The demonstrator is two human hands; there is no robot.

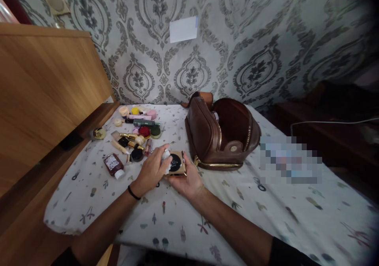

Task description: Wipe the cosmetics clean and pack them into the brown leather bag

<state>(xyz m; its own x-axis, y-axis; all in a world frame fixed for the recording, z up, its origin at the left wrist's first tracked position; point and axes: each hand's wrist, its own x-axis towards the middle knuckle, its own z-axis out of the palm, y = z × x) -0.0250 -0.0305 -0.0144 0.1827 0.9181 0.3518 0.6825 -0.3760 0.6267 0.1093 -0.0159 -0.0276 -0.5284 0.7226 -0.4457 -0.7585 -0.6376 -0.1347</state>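
My right hand [191, 181] holds a gold compact [179, 164] with a round black label, just in front of a brown leather bag. A crumpled white tissue [167, 159] is pinched in my left hand [152, 169] and rests against the compact's left side. The brown bag [204, 135] stands unzipped and open behind my right hand, with a small item partly visible inside. To the left of my hands lie several cosmetics, among them a black round jar [137, 155], a red-lidded jar [144, 131], a green tube [145, 123] and a dark red bottle [113, 165] with a white cap.
A patterned white cloth [166, 226] covers the surface. On the left rises a wooden cabinet [50, 88], with a small glass bottle [98, 133] near it. A blurred-out item [290, 159] lies at the right. The patterned wall [219, 52] stands behind.
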